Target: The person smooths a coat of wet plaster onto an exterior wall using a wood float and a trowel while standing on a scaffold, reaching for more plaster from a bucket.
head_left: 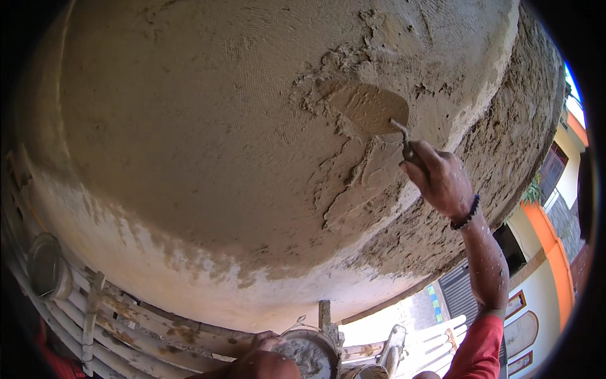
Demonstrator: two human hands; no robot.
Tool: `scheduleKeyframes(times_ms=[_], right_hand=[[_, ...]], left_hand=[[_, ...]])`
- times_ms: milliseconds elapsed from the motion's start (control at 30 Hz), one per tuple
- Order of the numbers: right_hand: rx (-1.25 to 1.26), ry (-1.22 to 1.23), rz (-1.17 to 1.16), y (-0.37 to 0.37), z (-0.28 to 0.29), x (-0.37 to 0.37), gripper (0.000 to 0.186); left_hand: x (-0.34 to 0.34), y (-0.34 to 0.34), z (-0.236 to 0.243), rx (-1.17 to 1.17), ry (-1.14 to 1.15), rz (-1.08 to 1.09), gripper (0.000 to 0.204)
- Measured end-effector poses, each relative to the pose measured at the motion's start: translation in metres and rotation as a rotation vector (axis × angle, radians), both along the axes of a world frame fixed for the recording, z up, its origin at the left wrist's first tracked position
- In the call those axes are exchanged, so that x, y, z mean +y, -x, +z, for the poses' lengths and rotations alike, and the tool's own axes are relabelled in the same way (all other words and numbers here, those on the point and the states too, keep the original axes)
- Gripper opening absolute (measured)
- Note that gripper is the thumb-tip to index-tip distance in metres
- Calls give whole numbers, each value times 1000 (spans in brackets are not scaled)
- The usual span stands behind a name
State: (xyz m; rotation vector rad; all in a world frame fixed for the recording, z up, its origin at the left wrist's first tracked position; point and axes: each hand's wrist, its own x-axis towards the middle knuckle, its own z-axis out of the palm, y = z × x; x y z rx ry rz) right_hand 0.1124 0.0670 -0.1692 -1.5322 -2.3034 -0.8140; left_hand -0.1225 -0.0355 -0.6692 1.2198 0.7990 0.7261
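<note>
My right hand [442, 180] is closed round the handle of a trowel [372, 107], reaching up from the lower right. The rounded blade, coated in wet mortar, lies against the plastered wall [189, 114]. Around and below the blade, fresh mortar [356, 183] forms thick, ragged ridges. At the lower edge my left hand [267, 342] is curled at the rim of a bucket [332, 346] that holds wet grey mortar [305, 357]. Part of that hand is hidden. Mortar specks dot my right forearm, which wears a dark beaded bracelet [467, 213].
Rough, unsmoothed plaster [511, 126] covers the wall's right side. Wooden slats [158, 328] run along the bottom. Another bucket [50, 268] stands at the far left, and part of a third container [365, 371] shows at the bottom. Buildings with orange trim [548, 246] stand beyond.
</note>
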Motion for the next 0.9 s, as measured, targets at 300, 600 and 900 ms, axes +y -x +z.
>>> scheduleKeyframes(times_ms=[300, 600, 900], right_hand=[[333, -163, -50, -21, 149, 20, 43], [1258, -72, 220, -1, 20, 21, 37], [338, 76, 164, 102, -143, 83, 28]], left_hand=[[8, -6, 1, -10, 258, 0, 20], [28, -2, 25, -48, 399, 30, 18], [27, -15, -21, -43, 374, 17, 15]])
